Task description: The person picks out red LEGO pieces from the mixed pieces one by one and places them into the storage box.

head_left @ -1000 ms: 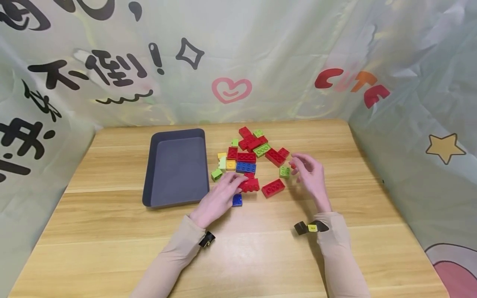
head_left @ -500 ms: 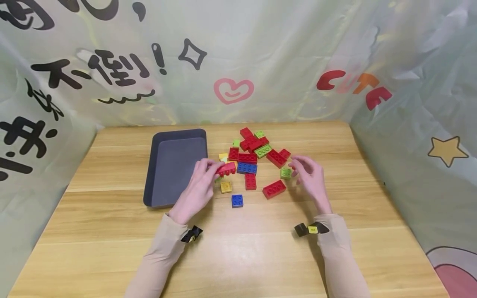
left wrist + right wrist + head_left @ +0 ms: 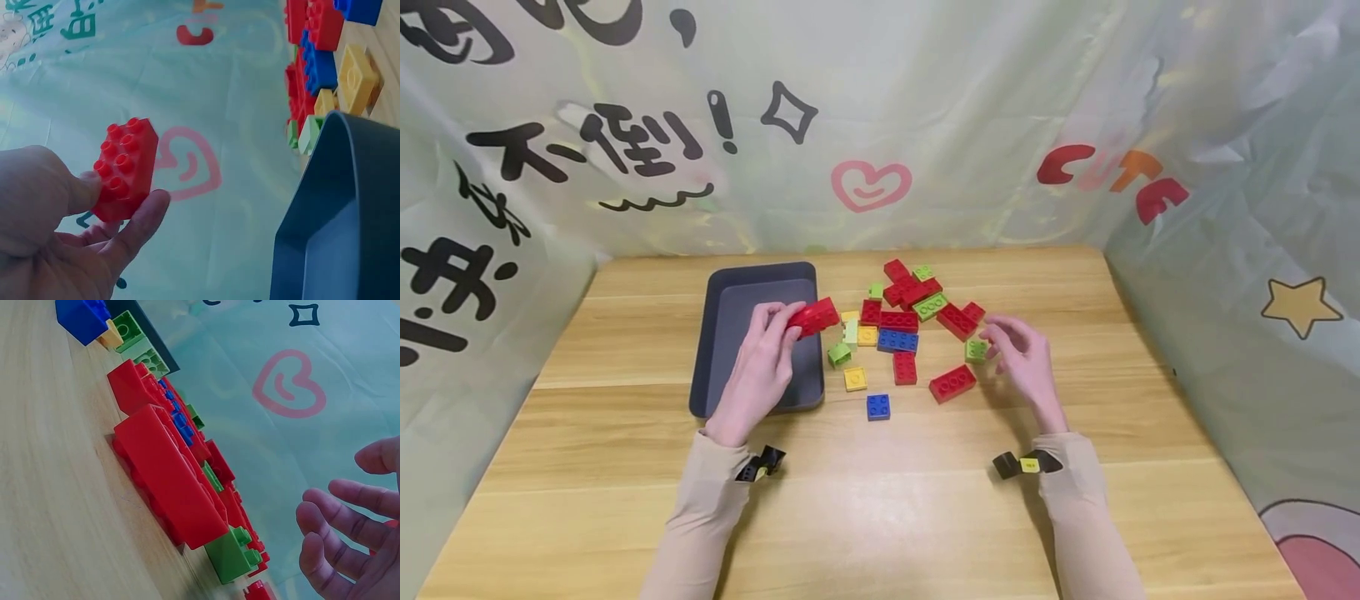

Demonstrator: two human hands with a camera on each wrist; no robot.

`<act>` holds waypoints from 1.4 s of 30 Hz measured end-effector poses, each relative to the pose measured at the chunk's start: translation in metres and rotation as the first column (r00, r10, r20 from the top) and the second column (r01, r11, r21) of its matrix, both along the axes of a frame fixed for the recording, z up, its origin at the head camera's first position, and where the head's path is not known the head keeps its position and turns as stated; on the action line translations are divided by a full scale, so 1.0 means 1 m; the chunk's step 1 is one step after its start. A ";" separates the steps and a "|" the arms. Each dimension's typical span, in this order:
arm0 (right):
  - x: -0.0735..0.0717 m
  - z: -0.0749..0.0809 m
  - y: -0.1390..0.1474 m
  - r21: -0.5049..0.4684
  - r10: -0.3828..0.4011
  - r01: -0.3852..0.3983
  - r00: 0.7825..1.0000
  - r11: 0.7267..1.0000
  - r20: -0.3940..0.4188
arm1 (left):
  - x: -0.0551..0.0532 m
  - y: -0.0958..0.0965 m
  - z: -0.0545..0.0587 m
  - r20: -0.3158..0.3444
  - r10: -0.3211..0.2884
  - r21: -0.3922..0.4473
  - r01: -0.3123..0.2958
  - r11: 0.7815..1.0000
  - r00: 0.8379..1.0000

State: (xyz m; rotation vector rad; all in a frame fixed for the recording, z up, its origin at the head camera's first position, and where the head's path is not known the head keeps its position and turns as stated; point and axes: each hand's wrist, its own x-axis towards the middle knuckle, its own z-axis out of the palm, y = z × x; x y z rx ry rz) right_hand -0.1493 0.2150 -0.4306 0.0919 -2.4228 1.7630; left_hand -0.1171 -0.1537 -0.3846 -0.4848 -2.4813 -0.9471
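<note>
My left hand [image 3: 752, 379] grips a red toy brick [image 3: 815, 317] between thumb and fingers, above the right part of the dark grey tray [image 3: 698, 367]. Eight-stud-type rows show on this brick in the left wrist view, where the thumb presses one side. Loosely curled, my right hand [image 3: 1024, 357] hovers beside a green brick [image 3: 976, 351]. In the right wrist view its thumb and fingers stand apart; a small red patch [image 3: 390, 524] shows between the fingers, and I cannot tell whether it is held.
Several red, green and yellow bricks cluster right of the tray, with a blue brick [image 3: 897, 341] among them. Nearer lie a small blue brick [image 3: 877, 407], a yellow brick [image 3: 855, 379] and a long red brick [image 3: 952, 384]. A printed curtain [image 3: 970, 125] hangs behind the table.
My left hand has lifted the red brick from the cluster and carried it left, over the tray. My right hand has stayed nearly still.
</note>
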 end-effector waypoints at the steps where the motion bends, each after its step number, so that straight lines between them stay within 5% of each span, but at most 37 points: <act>1: 0.000 0.000 0.000 0.002 0.002 -0.002 1.000 1.000 -0.001 | 0.000 -0.001 0.001 -0.009 0.009 0.013 -0.009 1.000 1.000; 16: 0.000 -0.003 0.000 0.001 0.026 -0.026 0.999 1.000 -0.019 | -0.002 -0.024 0.007 0.003 0.159 0.140 -0.158 0.977 0.987; 23: 0.000 -0.003 -0.001 -0.002 0.028 -0.028 0.999 1.000 -0.021 | -0.003 -0.036 0.002 0.102 0.236 0.074 -0.244 0.967 0.966; 29: 0.000 -0.002 -0.001 -0.021 0.036 -0.036 0.999 0.999 -0.011 | -0.007 -0.048 -0.007 0.227 0.273 -0.010 -0.278 0.960 0.935; 35: 0.000 -0.003 -0.001 -0.013 0.037 -0.037 0.999 0.999 -0.008 | -0.007 -0.063 -0.009 0.350 0.302 -0.058 -0.301 0.952 0.887; 42: 0.000 -0.003 -0.001 -0.012 0.037 -0.037 0.999 0.999 -0.004 | -0.006 -0.071 -0.007 0.405 0.320 -0.109 -0.302 0.947 0.857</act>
